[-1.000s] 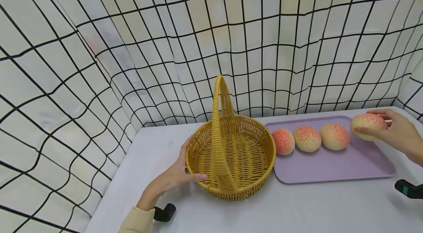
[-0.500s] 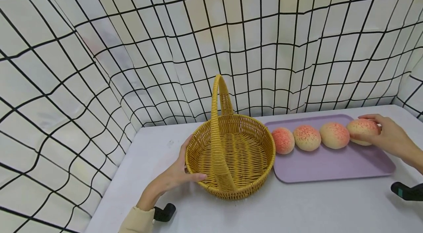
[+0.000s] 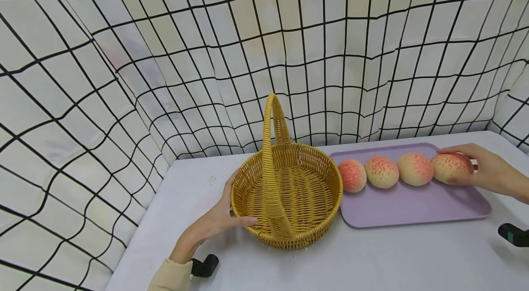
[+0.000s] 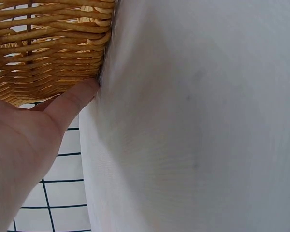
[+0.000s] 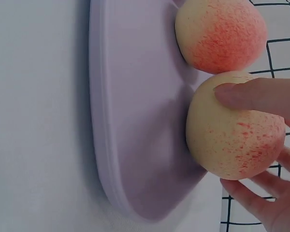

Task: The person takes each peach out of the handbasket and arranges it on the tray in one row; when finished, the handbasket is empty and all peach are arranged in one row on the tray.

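Note:
My left hand (image 3: 216,218) grips the left side of a round wicker basket (image 3: 307,199) with a tall arched handle, thumb over the rim and fingers along the outer wall. Nothing lies inside the basket. At the right end of a lilac tray (image 3: 407,210), my right hand (image 3: 492,169) grips a pink-speckled cream peach (image 3: 446,168), thumb on the near side. In the right wrist view that peach (image 5: 222,130) sits against a neighbouring peach (image 5: 224,36), with fingers curving round its far side. The row also has a middle peach (image 3: 382,172) and a redder peach (image 3: 352,175) by the basket.
A white-covered table (image 3: 372,259) carries basket and tray, which stand side by side. White cloth with a black grid (image 3: 314,75) walls off the back and left. Black wrist devices (image 3: 205,265) show near both forearms.
My right hand has brought its peach down and left to the row's right end, up against the neighbouring peach. The left hand and basket have stayed in place.

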